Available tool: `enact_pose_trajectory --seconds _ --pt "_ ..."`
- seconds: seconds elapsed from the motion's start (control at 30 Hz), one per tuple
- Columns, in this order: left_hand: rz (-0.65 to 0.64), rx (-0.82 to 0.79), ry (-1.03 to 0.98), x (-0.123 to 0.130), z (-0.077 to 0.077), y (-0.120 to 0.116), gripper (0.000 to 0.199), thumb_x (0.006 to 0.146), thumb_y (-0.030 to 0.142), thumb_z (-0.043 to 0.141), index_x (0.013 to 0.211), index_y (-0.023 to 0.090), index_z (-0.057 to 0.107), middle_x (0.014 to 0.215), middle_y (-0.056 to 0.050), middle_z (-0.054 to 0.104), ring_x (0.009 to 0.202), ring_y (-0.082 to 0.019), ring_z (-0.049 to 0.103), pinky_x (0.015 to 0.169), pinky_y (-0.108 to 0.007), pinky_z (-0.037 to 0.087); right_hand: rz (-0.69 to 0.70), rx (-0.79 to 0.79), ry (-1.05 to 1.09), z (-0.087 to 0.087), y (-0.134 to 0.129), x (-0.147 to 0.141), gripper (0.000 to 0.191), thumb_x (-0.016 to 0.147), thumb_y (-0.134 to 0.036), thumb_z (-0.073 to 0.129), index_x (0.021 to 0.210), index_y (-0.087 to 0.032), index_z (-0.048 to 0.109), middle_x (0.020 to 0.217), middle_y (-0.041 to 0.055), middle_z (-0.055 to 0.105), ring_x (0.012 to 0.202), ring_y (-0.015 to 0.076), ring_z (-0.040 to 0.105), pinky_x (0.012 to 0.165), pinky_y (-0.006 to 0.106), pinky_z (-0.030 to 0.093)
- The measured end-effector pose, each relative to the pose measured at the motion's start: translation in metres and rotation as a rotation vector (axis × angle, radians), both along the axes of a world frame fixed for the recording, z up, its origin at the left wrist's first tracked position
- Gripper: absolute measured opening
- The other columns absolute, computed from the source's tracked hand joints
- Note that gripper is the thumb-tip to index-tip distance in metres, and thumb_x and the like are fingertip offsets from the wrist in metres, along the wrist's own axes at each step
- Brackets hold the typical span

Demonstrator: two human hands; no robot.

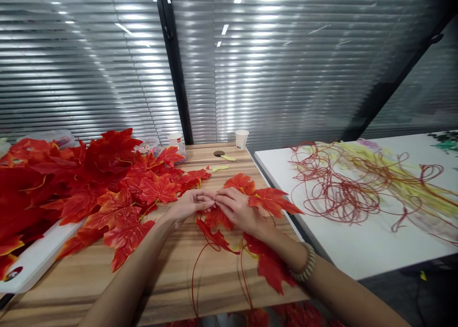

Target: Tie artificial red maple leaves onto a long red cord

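Note:
My left hand [191,205] and my right hand [235,208] meet over the wooden table, thumbs and fingertips pinched together. What lies between the fingertips is too small to make out. Right under them is a red artificial maple leaf [218,218]. More leaves surround my right hand: an orange-red maple leaf [274,199] beyond the wrist and a darker maple leaf [274,265] partly under the forearm. A thin red cord [193,274] loops from these leaves down over the table's front edge. My right wrist wears a beaded bracelet [305,264].
A large heap of red maple leaves [89,174] covers the left side, partly over a white board [46,258]. Paper cups [242,139] stand at the back near a cable hole [218,153]. Tangled red cord [336,193] and yellow strips [397,179] lie on the white table [354,258] at right.

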State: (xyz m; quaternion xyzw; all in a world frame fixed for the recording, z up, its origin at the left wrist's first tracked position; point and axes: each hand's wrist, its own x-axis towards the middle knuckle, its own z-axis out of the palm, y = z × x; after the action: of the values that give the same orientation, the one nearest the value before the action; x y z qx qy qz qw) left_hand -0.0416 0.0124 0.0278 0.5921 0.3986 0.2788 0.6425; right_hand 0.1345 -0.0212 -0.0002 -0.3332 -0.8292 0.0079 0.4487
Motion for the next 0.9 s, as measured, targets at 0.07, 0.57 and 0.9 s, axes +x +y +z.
enact_pose_trajectory --seconds 0.07,0.57,0.9 --pt "0.000 0.000 0.011 0.0002 -0.0001 0.0003 0.033 0.060 0.027 0.072 0.089 0.012 0.063 0.074 -0.004 0.065 0.072 -0.014 0.058 0.071 -0.025 0.045 -0.001 -0.007 -0.003 -0.0001 0.0002 0.0007 0.026 0.087 -0.015 0.041 0.108 -0.018 0.056 0.092 0.0067 0.057 0.084 0.0158 0.052 0.074 0.030 0.047" --pt "-0.005 -0.019 0.005 0.0023 0.0033 -0.0018 0.032 0.062 0.028 0.071 0.088 0.012 0.062 0.075 -0.004 0.064 0.074 -0.013 0.057 0.072 -0.026 0.045 -0.015 -0.004 -0.050 0.0021 0.0004 0.0027 0.023 0.088 -0.014 0.040 0.098 -0.014 0.060 0.089 0.0082 0.058 0.082 0.0157 0.054 0.073 0.029 0.049" --pt "-0.005 -0.013 0.055 0.0037 0.0046 -0.0029 0.033 0.061 0.029 0.071 0.088 0.013 0.061 0.073 -0.004 0.062 0.071 -0.013 0.056 0.062 -0.022 0.043 -0.024 -0.018 -0.069 0.0068 -0.0030 0.0030 0.023 0.087 -0.013 0.039 0.097 -0.015 0.059 0.089 0.0080 0.057 0.084 0.0164 0.055 0.074 0.031 0.050"
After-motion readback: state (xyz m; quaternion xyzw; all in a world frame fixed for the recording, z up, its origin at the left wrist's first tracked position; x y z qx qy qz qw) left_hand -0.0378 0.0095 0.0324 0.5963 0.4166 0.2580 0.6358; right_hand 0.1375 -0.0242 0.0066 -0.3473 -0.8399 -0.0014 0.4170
